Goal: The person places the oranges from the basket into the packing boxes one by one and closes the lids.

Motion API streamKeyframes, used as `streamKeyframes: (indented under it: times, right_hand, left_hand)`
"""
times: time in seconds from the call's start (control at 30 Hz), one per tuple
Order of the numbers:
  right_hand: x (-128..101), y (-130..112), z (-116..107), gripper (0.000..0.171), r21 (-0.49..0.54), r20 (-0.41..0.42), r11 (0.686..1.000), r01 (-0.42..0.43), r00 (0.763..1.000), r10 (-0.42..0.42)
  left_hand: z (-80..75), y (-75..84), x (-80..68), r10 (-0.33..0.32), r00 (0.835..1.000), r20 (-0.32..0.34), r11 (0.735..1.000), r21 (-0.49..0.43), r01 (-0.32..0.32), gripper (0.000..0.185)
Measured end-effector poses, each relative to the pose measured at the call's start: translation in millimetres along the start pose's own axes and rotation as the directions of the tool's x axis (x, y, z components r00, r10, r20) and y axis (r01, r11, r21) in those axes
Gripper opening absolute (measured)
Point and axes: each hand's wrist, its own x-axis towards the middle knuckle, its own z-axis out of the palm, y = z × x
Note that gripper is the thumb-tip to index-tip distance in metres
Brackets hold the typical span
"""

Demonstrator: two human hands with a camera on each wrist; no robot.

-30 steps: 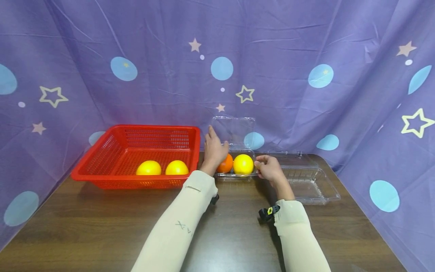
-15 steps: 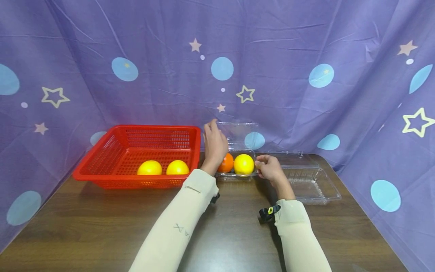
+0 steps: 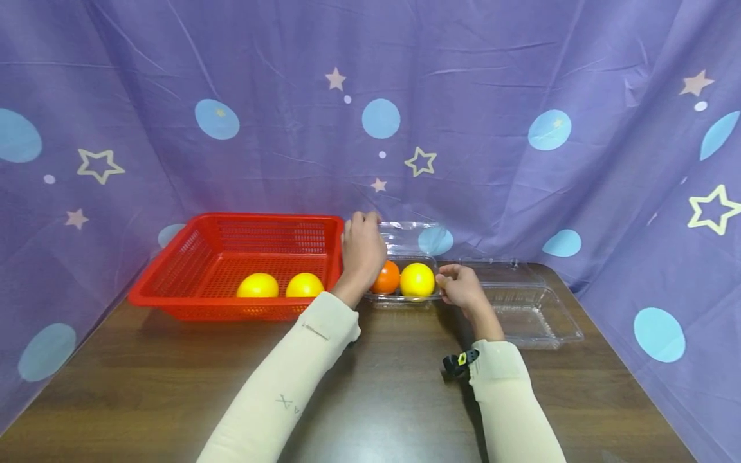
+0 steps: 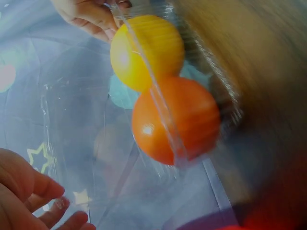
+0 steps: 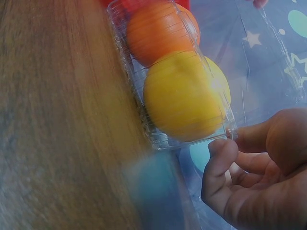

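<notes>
Right hand [image 3: 461,287] pinched the right-end rim of clear box [image 3: 399,299]; left hand [image 3: 365,251] had fingertips at its raised lid [image 3: 408,239], couldn't tell if gripping. Left sleeve [image 3: 283,402] read like "X". Box held orange ball [image 3: 386,278] beside yellow ball [image 3: 417,280]. Left of box: red basket [image 3: 226,302], two yellow balls [image 3: 257,285] inside. Right: second clear container [image 3: 523,315].

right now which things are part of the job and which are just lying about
Part of the job, it seems:
clear container with its raised lid
orange ball and yellow ball inside it
left hand, at the lid
right hand, pinching the container

Likely just lying about, in neither hand:
red basket holding two yellow balls
second clear container, open
</notes>
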Motion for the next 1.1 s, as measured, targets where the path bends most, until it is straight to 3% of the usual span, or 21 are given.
streamKeyframes:
  times: [0.23,0.5,0.7,0.93,1.1]
  right_hand:
    - [0.7,0.7,0.0,0.032,-0.035,0.000,0.999,0.017,1.000,-0.017]
    - [-2.1,0.4,-0.2,0.032,-0.142,-0.016,0.988,0.057,0.998,-0.060]
    - [-5.7,-9.0,-3.8,0.035,-0.334,-0.033,0.932,0.140,0.987,-0.159]
    - [-19.3,-30.3,-16.3,0.039,-0.381,-0.006,0.905,0.190,0.978,-0.207]
    - [-28.7,-43.7,-23.3,0.035,-0.454,0.022,0.860,0.234,0.968,-0.252]
  left_hand:
    - [-9.5,-7.7,-9.1,0.148,0.987,0.070,0.983,0.096,-0.154,0.017]
    - [-18.9,-13.2,-22.1,0.235,0.961,0.143,0.954,0.155,-0.256,0.021]
    - [-25.0,-17.0,-31.5,0.283,0.937,0.207,0.930,0.181,-0.320,0.019]
    - [-27.6,-21.3,-43.0,0.314,0.916,0.249,0.898,0.236,-0.372,0.017]
    - [-27.7,-21.4,-48.9,0.317,0.907,0.277,0.886,0.255,-0.388,0.016]
